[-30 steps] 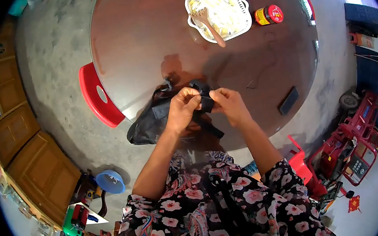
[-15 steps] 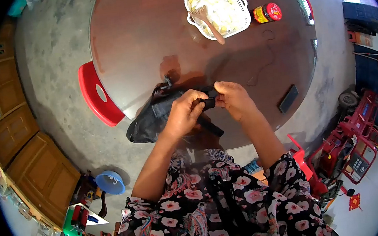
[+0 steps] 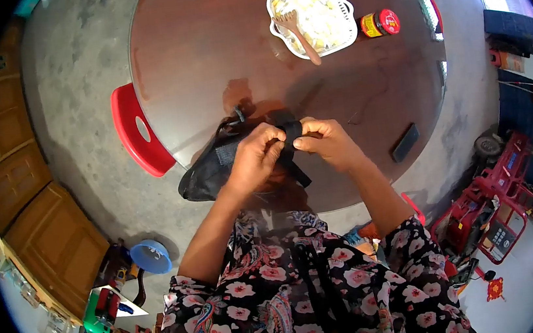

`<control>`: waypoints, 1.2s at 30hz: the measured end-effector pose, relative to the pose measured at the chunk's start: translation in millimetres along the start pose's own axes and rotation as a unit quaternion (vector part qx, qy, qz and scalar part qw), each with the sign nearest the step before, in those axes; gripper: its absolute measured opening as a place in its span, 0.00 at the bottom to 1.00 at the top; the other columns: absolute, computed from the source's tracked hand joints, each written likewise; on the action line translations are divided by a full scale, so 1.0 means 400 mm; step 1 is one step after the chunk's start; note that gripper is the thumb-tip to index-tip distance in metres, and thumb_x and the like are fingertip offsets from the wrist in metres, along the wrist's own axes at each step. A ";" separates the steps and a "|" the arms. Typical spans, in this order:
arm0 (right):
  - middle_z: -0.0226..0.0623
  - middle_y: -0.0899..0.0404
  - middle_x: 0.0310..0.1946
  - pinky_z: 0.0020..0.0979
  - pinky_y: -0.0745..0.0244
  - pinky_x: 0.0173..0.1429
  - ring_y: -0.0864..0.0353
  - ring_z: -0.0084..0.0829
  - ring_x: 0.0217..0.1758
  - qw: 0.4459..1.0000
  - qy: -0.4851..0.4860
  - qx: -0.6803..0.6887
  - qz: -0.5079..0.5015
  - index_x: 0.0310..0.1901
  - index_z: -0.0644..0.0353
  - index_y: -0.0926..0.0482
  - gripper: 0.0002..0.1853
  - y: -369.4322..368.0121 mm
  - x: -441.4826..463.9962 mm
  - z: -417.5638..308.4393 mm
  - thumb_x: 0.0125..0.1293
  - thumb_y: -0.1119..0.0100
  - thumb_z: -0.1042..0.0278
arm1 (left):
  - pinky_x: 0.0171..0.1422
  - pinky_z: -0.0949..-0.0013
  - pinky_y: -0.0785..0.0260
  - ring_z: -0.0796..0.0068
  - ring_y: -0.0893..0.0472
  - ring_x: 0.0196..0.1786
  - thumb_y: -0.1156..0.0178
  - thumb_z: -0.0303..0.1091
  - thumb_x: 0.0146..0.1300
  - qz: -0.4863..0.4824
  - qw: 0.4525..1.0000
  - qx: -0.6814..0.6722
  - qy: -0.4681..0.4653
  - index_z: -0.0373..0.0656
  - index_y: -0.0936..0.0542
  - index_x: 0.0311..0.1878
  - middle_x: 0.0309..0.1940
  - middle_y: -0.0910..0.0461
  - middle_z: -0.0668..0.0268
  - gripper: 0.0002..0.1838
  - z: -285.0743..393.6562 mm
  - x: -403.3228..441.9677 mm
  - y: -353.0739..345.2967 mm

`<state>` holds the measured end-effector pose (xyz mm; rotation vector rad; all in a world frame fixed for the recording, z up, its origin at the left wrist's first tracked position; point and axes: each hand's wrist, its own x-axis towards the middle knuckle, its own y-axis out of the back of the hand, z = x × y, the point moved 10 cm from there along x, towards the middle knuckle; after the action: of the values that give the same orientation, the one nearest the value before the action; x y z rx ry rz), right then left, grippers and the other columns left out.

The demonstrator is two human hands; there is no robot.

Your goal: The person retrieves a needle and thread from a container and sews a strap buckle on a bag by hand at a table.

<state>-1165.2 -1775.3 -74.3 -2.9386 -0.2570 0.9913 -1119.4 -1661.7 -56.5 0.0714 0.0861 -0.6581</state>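
Observation:
A black mesh bag [image 3: 213, 167] rests at the near edge of the round brown table [image 3: 201, 55]. My left hand [image 3: 255, 158] is closed in a pinch on a wide black strap [image 3: 290, 133] that appears to belong to the bag. From the other side, my right hand [image 3: 331, 143] grips the same strap between thumb and bent fingers. One loose end of the strap hangs down below my hands. Where the strap joins the bag is hidden behind my left hand.
Farther across the table stand a white basket [image 3: 353, 37] of pale cut pieces with a wooden fork [image 3: 302, 39] on top, and a red-lidded jar [image 3: 380, 23]. A phone [image 3: 405, 143] lies at right. A red chair [image 3: 134, 133] touches the left edge; a blue basin [image 3: 150, 256] is on the floor.
My right hand has turned and shifted slightly, its thumb now pressing the strap. The strap between my hands stands more upright, and its hanging end has swung a little. The bag stays put.

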 end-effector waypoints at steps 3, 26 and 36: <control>0.25 0.24 0.31 0.23 0.31 0.38 0.25 0.21 0.32 0.998 -0.023 -0.027 0.047 0.37 0.56 0.24 0.06 0.014 -0.004 -0.011 0.64 0.46 0.65 | 0.39 0.71 0.33 0.66 0.26 0.34 0.43 0.20 0.57 -0.011 1.000 0.024 -0.007 0.38 0.27 0.36 0.31 0.29 0.62 0.05 0.000 -0.013 -0.006; 0.34 0.21 0.36 0.32 0.25 0.46 0.22 0.29 0.40 0.822 -0.049 0.538 0.180 0.39 0.60 0.26 0.07 0.133 -0.005 -0.002 0.66 0.49 0.66 | 0.41 0.71 0.34 0.63 0.28 0.33 0.45 0.21 0.58 -0.069 0.997 0.046 0.001 0.38 0.28 0.36 0.31 0.30 0.61 0.04 -0.006 -0.031 -0.011; 0.32 0.25 0.43 0.22 0.30 0.45 0.25 0.20 0.42 0.993 0.058 -0.066 0.077 0.48 0.66 0.25 0.15 0.029 -0.006 -0.103 0.60 0.41 0.73 | 0.44 0.74 0.35 0.71 0.27 0.37 0.46 0.20 0.59 -0.019 0.999 -0.018 0.020 0.38 0.27 0.37 0.32 0.30 0.63 0.03 -0.009 0.001 -0.013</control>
<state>-1140.7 -1786.1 -40.9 -3.1637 -0.0975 0.8437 -1122.4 -1665.6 -60.2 0.0480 0.1388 -0.6924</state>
